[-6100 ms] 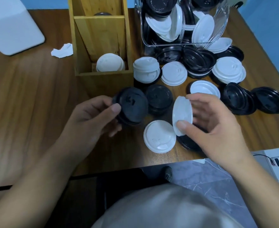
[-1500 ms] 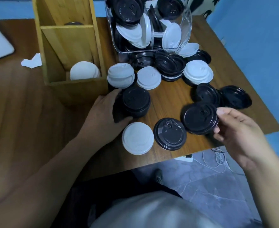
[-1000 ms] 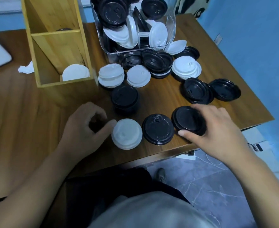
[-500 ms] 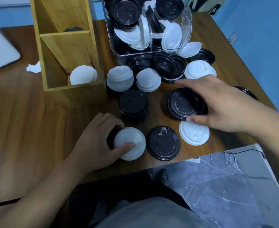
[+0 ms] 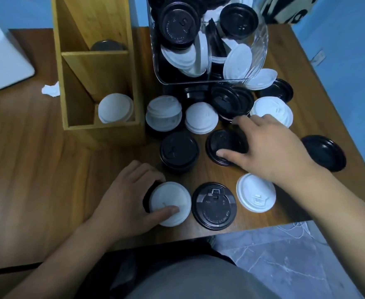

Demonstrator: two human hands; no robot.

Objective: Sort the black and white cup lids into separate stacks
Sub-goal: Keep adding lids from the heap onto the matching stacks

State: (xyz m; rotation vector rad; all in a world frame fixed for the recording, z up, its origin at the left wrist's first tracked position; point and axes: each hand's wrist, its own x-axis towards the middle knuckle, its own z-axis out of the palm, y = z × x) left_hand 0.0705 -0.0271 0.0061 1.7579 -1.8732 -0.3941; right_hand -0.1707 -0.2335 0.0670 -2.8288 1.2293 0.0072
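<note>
Black and white cup lids lie scattered on the wooden table [image 5: 37, 169]. My left hand [image 5: 125, 199] grips a white lid [image 5: 173, 199] near the front edge, thumb on top, with something dark just under it. My right hand [image 5: 270, 147] holds a black lid [image 5: 222, 141] between thumb and fingers at mid-table. A black stack [image 5: 179, 152] stands between my hands. A single black lid [image 5: 213, 206] and a white lid [image 5: 256, 193] lie flat in front. White stacks [image 5: 163, 115] [image 5: 201, 117] [image 5: 272, 111] stand further back.
A wooden holder [image 5: 95, 83] at the left rear has white lids [image 5: 115, 107] in its front compartment and a black lid [image 5: 108, 45] in the rear one. A tipped clear container [image 5: 259, 39] spills mixed lids. Another black lid [image 5: 323, 152] lies at right. Crumpled paper [image 5: 51, 90] lies left.
My right hand has carried the black lid from the front right edge back toward the table's middle, uncovering a white lid. My left hand has closed round the white lid near the front.
</note>
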